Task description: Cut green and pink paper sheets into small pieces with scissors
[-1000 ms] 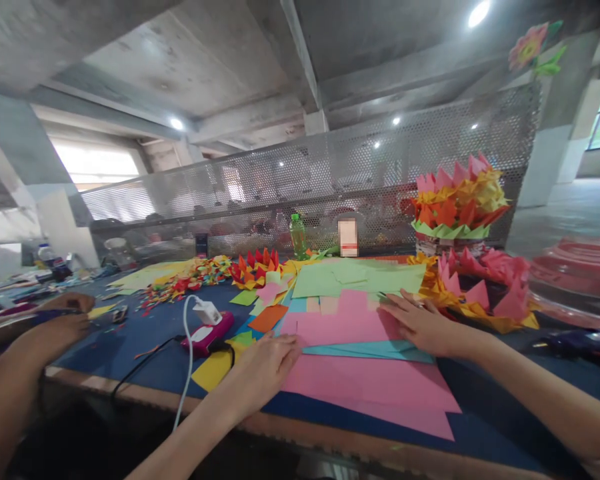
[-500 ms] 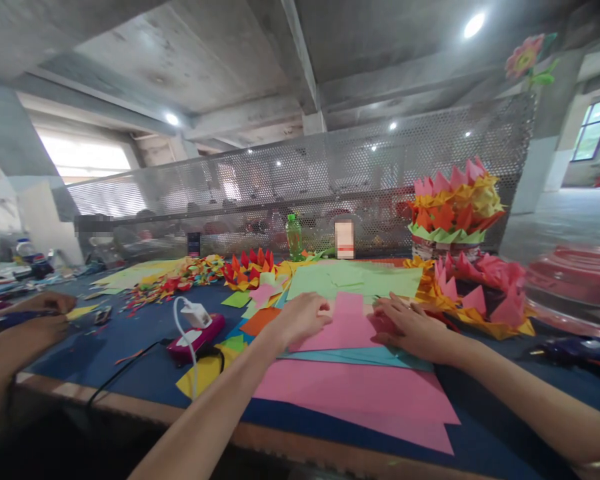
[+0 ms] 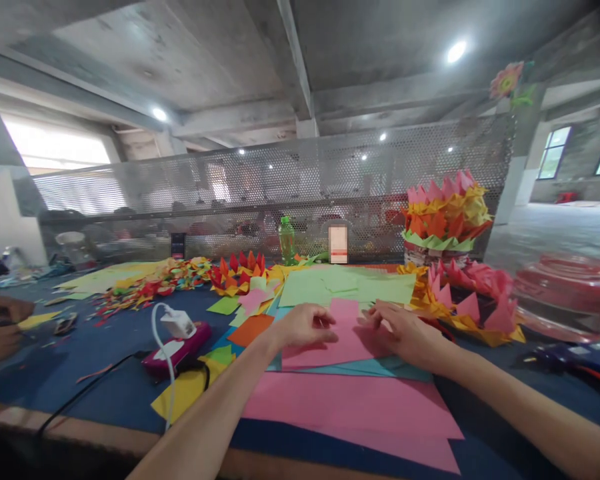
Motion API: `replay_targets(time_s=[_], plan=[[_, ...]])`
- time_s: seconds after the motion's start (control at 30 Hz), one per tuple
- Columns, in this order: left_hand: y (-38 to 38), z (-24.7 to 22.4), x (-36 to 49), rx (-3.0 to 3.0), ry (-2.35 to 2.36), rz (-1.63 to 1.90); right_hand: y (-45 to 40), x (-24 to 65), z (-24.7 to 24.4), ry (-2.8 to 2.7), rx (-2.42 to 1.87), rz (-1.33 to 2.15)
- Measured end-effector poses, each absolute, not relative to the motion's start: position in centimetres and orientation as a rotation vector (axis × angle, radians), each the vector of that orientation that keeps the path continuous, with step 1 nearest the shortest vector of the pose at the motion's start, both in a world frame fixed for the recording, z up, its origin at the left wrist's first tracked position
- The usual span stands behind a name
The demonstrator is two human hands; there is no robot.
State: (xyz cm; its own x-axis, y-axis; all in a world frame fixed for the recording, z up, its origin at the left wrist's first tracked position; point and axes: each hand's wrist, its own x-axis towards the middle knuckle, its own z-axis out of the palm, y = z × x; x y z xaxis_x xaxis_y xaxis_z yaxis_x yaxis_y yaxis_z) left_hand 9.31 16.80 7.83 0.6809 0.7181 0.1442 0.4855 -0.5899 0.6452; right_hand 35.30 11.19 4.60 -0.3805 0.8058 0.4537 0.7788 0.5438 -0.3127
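Observation:
A pink paper sheet (image 3: 347,323) lies between my hands on top of blue sheets (image 3: 370,368). My left hand (image 3: 307,325) is over the left part of the pink sheet, fingers loosely curved and apart, nothing seen in it. Opposite it, my right hand (image 3: 400,331) is above the sheet's right side with bent, parted fingers. Whether the fingertips touch the paper is hard to tell. Nearer to me are larger pink sheets (image 3: 350,403), overlapping. Beyond my hands is a stack of light green paper (image 3: 305,287).
At the left are a purple power strip (image 3: 200,340) with a white charger (image 3: 179,325) and cables, paper scraps (image 3: 165,283), and another person's hands (image 3: 3,327). Folded paper rings (image 3: 480,303), a clear jar (image 3: 565,300) and a glue gun (image 3: 570,357) are on the right.
My hands have lifted from lying flatter on the pink sheet, and their fingers are more curved. The right fingers moved slightly left. The camera view has turned slightly right.

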Motion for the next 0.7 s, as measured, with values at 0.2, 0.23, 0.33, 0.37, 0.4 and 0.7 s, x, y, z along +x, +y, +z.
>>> replay_targets(time_s=[0.2, 0.23, 0.33, 0.37, 0.4, 0.7], plan=[[15.8, 7.1, 10.1, 2.4, 0.927, 0.537, 11.2, 34.9, 5.1, -2.134, -1.256, 0.035], [15.6, 7.0, 10.1, 2.425, 0.945, 0.54, 11.2, 35.0, 5.2, -2.11, -1.292, 0.013], [15.0, 6.9, 10.1, 2.483, 1.014, 0.508, 11.4, 35.3, 5.4, -2.049, -1.389, -0.046], [14.9, 7.0, 10.1, 2.482, 1.029, 0.496, 11.5, 35.5, 5.5, -2.034, -1.413, -0.064], [14.8, 7.0, 10.1, 2.465, 1.048, 0.493, 11.6, 35.8, 5.7, -2.017, -1.444, -0.084], [16.1, 7.6, 9.5, 1.882, 1.029, 0.635, 11.9, 40.5, 6.2, -1.96, -1.929, -0.162]])
